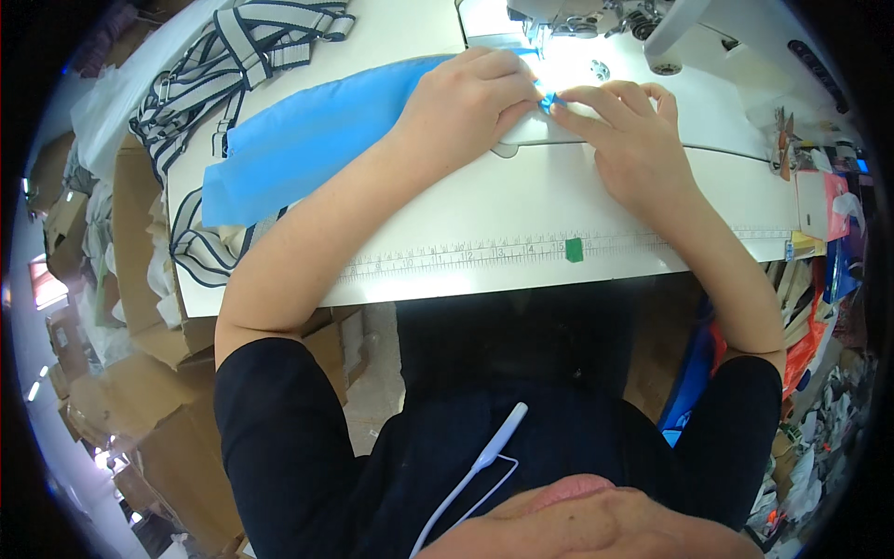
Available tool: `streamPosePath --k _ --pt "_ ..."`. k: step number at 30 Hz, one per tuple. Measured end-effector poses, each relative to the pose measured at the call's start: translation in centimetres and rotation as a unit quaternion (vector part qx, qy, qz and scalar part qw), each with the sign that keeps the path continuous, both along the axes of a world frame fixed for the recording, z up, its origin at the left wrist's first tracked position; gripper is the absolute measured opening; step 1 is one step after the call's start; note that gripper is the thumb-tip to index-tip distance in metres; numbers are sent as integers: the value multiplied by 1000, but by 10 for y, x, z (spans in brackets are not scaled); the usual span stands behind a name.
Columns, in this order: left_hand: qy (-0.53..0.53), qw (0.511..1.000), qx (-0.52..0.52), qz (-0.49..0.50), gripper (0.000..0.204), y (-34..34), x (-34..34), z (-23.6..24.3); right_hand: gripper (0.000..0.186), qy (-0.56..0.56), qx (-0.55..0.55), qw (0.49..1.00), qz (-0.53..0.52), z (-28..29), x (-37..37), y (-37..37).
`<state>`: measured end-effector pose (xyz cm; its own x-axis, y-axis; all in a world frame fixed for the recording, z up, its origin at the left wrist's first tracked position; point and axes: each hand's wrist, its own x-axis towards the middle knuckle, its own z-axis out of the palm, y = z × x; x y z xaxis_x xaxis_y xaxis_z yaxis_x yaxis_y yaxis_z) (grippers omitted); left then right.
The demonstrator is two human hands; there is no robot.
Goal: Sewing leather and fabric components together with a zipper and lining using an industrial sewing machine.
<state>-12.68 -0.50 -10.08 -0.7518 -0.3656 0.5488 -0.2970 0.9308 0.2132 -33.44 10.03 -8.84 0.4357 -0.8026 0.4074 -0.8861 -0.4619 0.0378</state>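
Blue fabric lies on the counter, left hand and right hand apparently pinching its far end between fingers in glare by the sewing machine; best kept smooth, lightly taut, tips clear of the mechanism.

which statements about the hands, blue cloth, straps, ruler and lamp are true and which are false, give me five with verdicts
1. The left hand is at the blue cloth's right end. True.
2. The striped straps lie at the table's right end. False: they lie at its left end.
3. A green patch sits on the ruler. True.
4. The right hand holds scissors. False: its fingertips pinch a blue bit.
5. The sewing machine's lamp is off. False: bright light shines beneath it.
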Motion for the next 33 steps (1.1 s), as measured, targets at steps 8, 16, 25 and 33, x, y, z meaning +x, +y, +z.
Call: streamPosePath --k 8,16,25,33 --pt "34 999 -25 19 6 -2 -4 -3 33 15 -1 1000 -7 0 1 -2" --pt "37 999 -16 21 6 -5 -7 0 33 45 4 999 -17 6 1 -7" --pt "39 998 16 34 7 -1 -11 1 37 -3 37 999 -14 3 -2 -6" --pt "65 997 -22 26 8 -5 -12 -1 37 5 31 999 -11 7 0 -7"
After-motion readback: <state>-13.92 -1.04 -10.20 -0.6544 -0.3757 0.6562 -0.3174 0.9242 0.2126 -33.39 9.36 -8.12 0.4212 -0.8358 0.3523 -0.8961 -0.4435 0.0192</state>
